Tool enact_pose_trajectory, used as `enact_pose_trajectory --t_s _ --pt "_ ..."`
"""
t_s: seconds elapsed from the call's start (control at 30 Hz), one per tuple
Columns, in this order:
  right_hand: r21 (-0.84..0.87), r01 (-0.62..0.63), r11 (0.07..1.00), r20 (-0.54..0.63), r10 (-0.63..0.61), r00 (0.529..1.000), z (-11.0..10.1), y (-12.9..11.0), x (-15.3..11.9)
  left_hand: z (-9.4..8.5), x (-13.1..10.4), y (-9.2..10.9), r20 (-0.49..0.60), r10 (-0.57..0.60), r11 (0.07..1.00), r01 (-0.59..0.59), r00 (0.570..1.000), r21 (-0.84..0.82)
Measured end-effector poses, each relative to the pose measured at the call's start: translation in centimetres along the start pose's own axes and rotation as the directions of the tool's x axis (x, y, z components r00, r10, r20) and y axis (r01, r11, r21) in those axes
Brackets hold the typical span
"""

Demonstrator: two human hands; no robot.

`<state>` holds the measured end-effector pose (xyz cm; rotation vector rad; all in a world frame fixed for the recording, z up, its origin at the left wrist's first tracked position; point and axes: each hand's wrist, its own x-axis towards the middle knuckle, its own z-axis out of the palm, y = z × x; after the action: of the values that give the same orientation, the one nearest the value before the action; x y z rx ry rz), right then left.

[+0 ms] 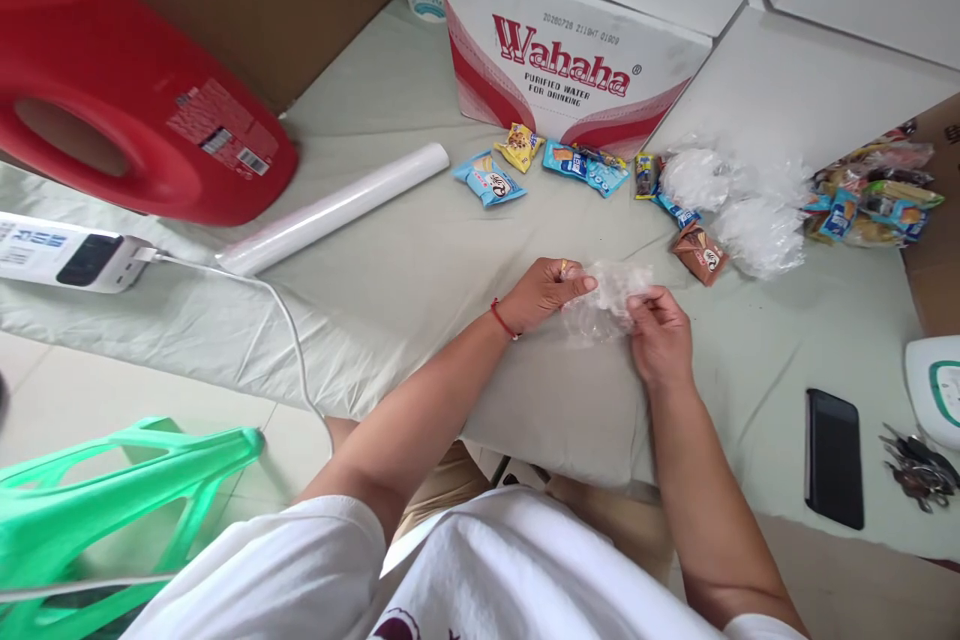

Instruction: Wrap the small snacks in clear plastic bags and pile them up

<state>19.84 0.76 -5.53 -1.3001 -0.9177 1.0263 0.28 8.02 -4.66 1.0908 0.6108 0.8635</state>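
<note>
Between my two hands, over the near part of the cloth-covered table, is a crumpled clear plastic film (609, 300). My left hand (546, 292) pinches its left side, thumb pressed on the fingers. The right side is gripped between the thumb and fingers of my right hand (661, 332). Beyond them lie a blue snack packet (489, 180), a yellow packet (520, 147) and more blue packets (585, 167). A brown packet (700, 253) rests right of my hands, beside bunched clear plastic (761, 230).
A white roll (337, 208) and a red jug (142, 90) are at left, with a power strip (71, 252) and cable. Behind stands a Wahaha box (562, 55). A snack pile (870, 195), phone (834, 458) and keys (921, 468) lie right. A green stool (120, 490) stands lower left.
</note>
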Motion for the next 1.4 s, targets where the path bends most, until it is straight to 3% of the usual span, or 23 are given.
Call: enact_pose_trajectory --t_s 0.1,0.2,0.33,0.47,0.53,0.6,0.63,0.67,0.7,0.8,0.87,0.93,1.03,1.1,1.17,1.23,1.3,1.37,1.4 --pt "0.218 -0.06 0.974 -0.061 0.075 0.995 -2.0 -0.8 1.3 -0.6 0.2 0.2 -0.056 -0.021 0.98 0.009 0.998 -0.197" --pt "0.296 -0.098 0.95 -0.047 0.116 0.992 -3.0 -1.3 1.9 -0.9 0.3 0.5 -0.079 -0.09 0.92 0.052 0.993 -0.388" --pt "0.243 -0.089 0.966 -0.074 0.11 0.991 -2.2 -1.0 1.7 -0.7 0.2 0.5 -0.069 -0.153 0.864 0.099 0.986 -0.494" --pt "0.105 -0.035 0.994 -0.077 0.043 0.996 -1.1 -0.5 1.3 -0.6 0.3 -0.6 -0.026 -0.155 0.909 0.132 0.988 -0.396" --pt "-0.042 0.07 0.997 -0.188 -0.077 0.979 -1.0 -0.6 1.0 -0.8 0.6 -1.4 -0.065 -0.136 0.935 0.106 0.989 -0.339" --pt "-0.267 0.234 0.935 -0.318 -0.315 0.894 -1.0 -0.7 0.6 -0.9 0.9 -2.0 -0.1 -0.104 0.955 0.072 0.989 -0.288" --pt "-0.38 0.294 0.877 -0.315 -0.422 0.85 -0.9 -0.8 0.4 -0.8 0.9 -2.1 -0.096 -0.091 0.962 0.062 0.991 -0.266" --pt "-0.474 0.326 0.818 -0.262 -0.484 0.835 -0.8 -0.8 0.2 -0.7 0.9 -2.2 -0.077 -0.079 0.968 0.058 0.994 -0.245" --pt "-0.543 0.33 0.772 -0.185 -0.493 0.85 -0.6 -0.7 0.0 -0.6 0.9 -2.2 -0.047 -0.07 0.971 0.058 0.996 -0.23" --pt "-0.603 0.234 0.763 -0.031 -0.315 0.949 0.0 -0.3 0.0 -0.1 0.7 -1.9 0.025 -0.058 0.974 0.062 0.998 -0.22" --pt "-0.484 0.143 0.863 -0.099 -0.217 0.971 -0.1 -0.2 0.3 0.0 0.7 -1.7 -0.024 -0.06 0.972 0.054 0.998 -0.228" --pt "-0.253 0.093 0.963 -0.222 -0.151 0.963 -0.7 -0.3 0.8 -0.1 0.8 -1.6 -0.124 -0.069 0.97 0.038 0.99 -0.24" --pt "0.054 0.048 0.997 -0.336 -0.027 0.942 -2.2 -1.0 1.8 -0.5 1.0 -1.2 -0.249 -0.072 0.961 0.0 0.966 -0.275" --pt "0.135 0.004 0.991 -0.345 0.043 0.938 -3.1 -1.3 2.3 -0.8 1.1 -0.7 -0.309 -0.09 0.935 -0.026 0.947 -0.353" --pt "0.085 -0.042 0.996 -0.365 0.07 0.928 -3.8 -1.4 2.6 -1.0 1.2 -0.2 -0.339 -0.131 0.894 -0.036 0.932 -0.446" --pt "-0.098 -0.033 0.995 -0.447 -0.014 0.895 -4.1 -1.4 2.5 -1.0 1.1 0.3 -0.338 -0.151 0.87 -0.038 0.929 -0.491" --pt "-0.359 0.049 0.932 -0.513 -0.241 0.824 -3.8 -1.6 2.1 -0.8 1.0 0.6 -0.333 -0.14 0.878 -0.039 0.932 -0.477" --pt "-0.572 0.173 0.802 -0.425 -0.47 0.773 -2.9 -2.0 1.3 -0.4 0.8 0.7 -0.32 -0.112 0.9 -0.041 0.941 -0.435" --pt "-0.638 0.24 0.732 -0.314 -0.532 0.787 -2.2 -2.3 0.9 -0.2 0.7 0.7 -0.306 -0.1 0.91 -0.038 0.947 -0.414"
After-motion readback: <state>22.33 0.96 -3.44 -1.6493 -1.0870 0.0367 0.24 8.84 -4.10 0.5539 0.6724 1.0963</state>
